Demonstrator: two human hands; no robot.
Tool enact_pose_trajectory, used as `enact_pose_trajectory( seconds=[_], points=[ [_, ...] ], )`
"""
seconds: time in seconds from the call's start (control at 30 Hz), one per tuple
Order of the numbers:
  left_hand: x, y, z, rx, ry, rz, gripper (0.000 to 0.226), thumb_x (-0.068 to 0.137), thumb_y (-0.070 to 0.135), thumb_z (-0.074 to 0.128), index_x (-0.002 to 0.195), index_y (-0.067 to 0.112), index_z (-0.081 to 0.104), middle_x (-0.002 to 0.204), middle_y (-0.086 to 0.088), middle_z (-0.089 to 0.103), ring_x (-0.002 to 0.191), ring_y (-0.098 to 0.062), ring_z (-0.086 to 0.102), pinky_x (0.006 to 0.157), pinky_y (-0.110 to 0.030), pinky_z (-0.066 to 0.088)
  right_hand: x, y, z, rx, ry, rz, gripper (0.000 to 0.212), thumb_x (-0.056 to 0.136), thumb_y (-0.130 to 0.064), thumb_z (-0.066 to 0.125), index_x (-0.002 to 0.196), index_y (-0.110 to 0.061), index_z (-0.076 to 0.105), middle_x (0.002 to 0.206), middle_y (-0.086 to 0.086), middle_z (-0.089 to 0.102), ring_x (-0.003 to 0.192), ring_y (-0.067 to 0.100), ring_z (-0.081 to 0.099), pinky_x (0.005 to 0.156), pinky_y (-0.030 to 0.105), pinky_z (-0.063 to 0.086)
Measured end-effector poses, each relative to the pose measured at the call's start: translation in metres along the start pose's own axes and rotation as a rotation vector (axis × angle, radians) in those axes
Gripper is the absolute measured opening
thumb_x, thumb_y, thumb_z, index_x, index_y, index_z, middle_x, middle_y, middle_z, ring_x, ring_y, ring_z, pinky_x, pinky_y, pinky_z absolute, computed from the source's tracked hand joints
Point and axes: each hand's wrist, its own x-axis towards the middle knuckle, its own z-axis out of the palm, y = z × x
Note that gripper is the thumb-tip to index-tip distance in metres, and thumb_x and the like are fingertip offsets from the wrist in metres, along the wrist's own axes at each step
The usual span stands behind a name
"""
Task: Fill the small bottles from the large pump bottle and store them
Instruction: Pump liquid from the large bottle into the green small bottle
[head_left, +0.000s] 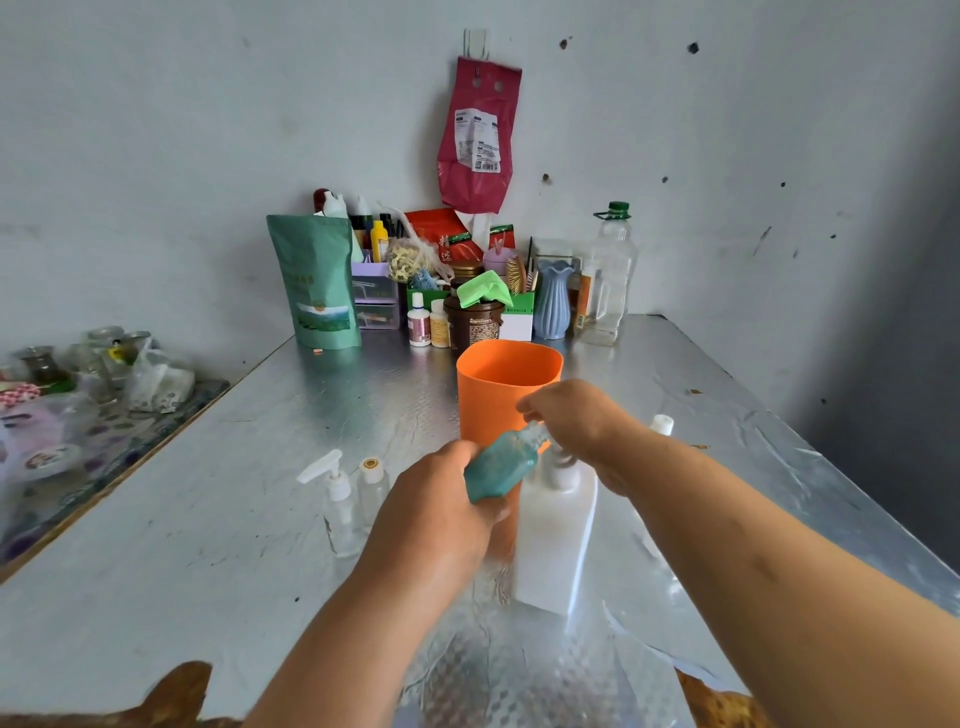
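My left hand (436, 514) grips a small teal bottle (501, 462), tilted with its neck pointing up and to the right. My right hand (576, 421) is at that neck, fingers curled round its top; what they pinch is hidden. Right below stands the large white pump bottle (556, 540), its pump head partly covered by my right hand. Behind both is an orange container (506, 379), open at the top. To the left stand a small clear pump bottle (337, 499) and a small clear capped bottle (373, 491). Another white-capped bottle (662, 425) peeks out behind my right wrist.
The table (208, 545) has a shiny foil-like cover. At its back against the wall stand a green pouch (317, 280), a brown jar (472, 322), a blue vase (553, 301), a clear oil bottle (613, 275) and several small items. A cluttered side table (78, 405) lies on the left.
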Motion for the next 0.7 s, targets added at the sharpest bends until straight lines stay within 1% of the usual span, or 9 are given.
enact_pose_trajectory(
  seconds=[0.13, 0.2, 0.27, 0.3, 0.4, 0.5, 0.57, 0.63, 0.7],
  points=[
    [0.0004, -0.0005, 0.0011, -0.016, 0.002, -0.007, 0.022, 0.086, 0.030, 0.070, 0.106, 0.027, 0.061, 0.095, 0.010, 0.066, 0.089, -0.013, 0.061, 0.076, -0.032, 0.050, -0.0001, -0.0014, 0.0010, 0.077, -0.009, 0.061, 0.036, 0.099, -0.009, 0.035, 0.126, 0.008, 0.053, 0.130, 0.027, 0.053, 0.091, 0.022, 0.038, 0.084, 0.035, 0.039],
    [0.0006, -0.0010, 0.0015, -0.020, 0.003, -0.007, 0.022, 0.085, 0.030, 0.070, 0.105, 0.028, 0.061, 0.094, 0.010, 0.066, 0.087, -0.012, 0.061, 0.075, -0.031, 0.049, -0.0009, -0.0004, 0.0029, 0.100, -0.032, 0.054, 0.040, 0.099, -0.021, 0.037, 0.125, 0.004, 0.056, 0.128, 0.026, 0.054, 0.089, 0.022, 0.042, 0.080, 0.034, 0.038],
    [0.0007, -0.0017, 0.0022, -0.025, 0.002, -0.002, 0.021, 0.085, 0.029, 0.070, 0.104, 0.027, 0.061, 0.092, 0.010, 0.065, 0.086, -0.012, 0.060, 0.074, -0.031, 0.048, -0.0035, 0.0000, 0.0023, 0.129, -0.059, 0.070, 0.051, 0.099, -0.041, 0.034, 0.126, -0.004, 0.056, 0.127, 0.019, 0.055, 0.095, 0.021, 0.047, 0.084, 0.033, 0.038],
    [0.0005, -0.0021, 0.0023, -0.028, 0.000, 0.000, 0.021, 0.085, 0.028, 0.070, 0.104, 0.027, 0.061, 0.092, 0.010, 0.065, 0.086, -0.013, 0.060, 0.074, -0.031, 0.048, -0.0028, 0.0003, 0.0024, 0.125, -0.064, 0.075, 0.054, 0.099, -0.045, 0.031, 0.127, -0.006, 0.055, 0.128, 0.015, 0.054, 0.099, 0.022, 0.048, 0.087, 0.033, 0.038],
    [0.0007, -0.0045, 0.0032, -0.033, -0.007, -0.003, 0.021, 0.085, 0.027, 0.070, 0.104, 0.027, 0.061, 0.092, 0.011, 0.066, 0.087, -0.011, 0.061, 0.077, -0.032, 0.050, -0.0002, 0.0008, 0.0041, 0.102, -0.042, 0.059, 0.055, 0.102, -0.042, 0.024, 0.125, -0.004, 0.057, 0.128, 0.015, 0.055, 0.102, 0.024, 0.050, 0.094, 0.036, 0.040],
    [0.0014, -0.0069, 0.0058, -0.032, -0.027, -0.017, 0.022, 0.085, 0.027, 0.070, 0.106, 0.028, 0.061, 0.094, 0.011, 0.066, 0.089, -0.010, 0.061, 0.081, -0.033, 0.051, 0.0019, 0.0056, 0.0071, 0.105, -0.027, 0.053, 0.054, 0.103, -0.037, 0.021, 0.125, -0.004, 0.058, 0.130, 0.012, 0.056, 0.113, 0.026, 0.052, 0.101, 0.035, 0.037],
    [0.0006, -0.0062, 0.0063, -0.028, -0.042, -0.027, 0.023, 0.086, 0.029, 0.070, 0.106, 0.029, 0.060, 0.096, 0.012, 0.066, 0.090, -0.009, 0.061, 0.082, -0.034, 0.052, 0.0010, 0.0074, 0.0082, 0.094, -0.027, 0.046, 0.053, 0.104, -0.035, 0.020, 0.126, -0.004, 0.058, 0.132, 0.011, 0.056, 0.117, 0.026, 0.051, 0.103, 0.035, 0.036],
    [0.0003, -0.0053, 0.0057, -0.017, -0.042, -0.029, 0.023, 0.086, 0.029, 0.070, 0.106, 0.028, 0.061, 0.096, 0.010, 0.067, 0.091, -0.012, 0.062, 0.083, -0.036, 0.052, 0.0002, 0.0071, 0.0074, 0.088, -0.034, 0.044, 0.054, 0.104, -0.036, 0.019, 0.127, -0.005, 0.057, 0.133, 0.011, 0.055, 0.113, 0.023, 0.051, 0.100, 0.033, 0.036],
    [0.0002, -0.0041, 0.0044, -0.006, -0.038, -0.023, 0.024, 0.085, 0.028, 0.071, 0.106, 0.027, 0.061, 0.096, 0.009, 0.067, 0.092, -0.014, 0.063, 0.083, -0.037, 0.052, -0.0013, 0.0055, 0.0046, 0.119, -0.046, 0.058, 0.056, 0.103, -0.041, 0.019, 0.126, -0.006, 0.057, 0.131, 0.009, 0.055, 0.103, 0.021, 0.048, 0.092, 0.030, 0.035]
  ],
)
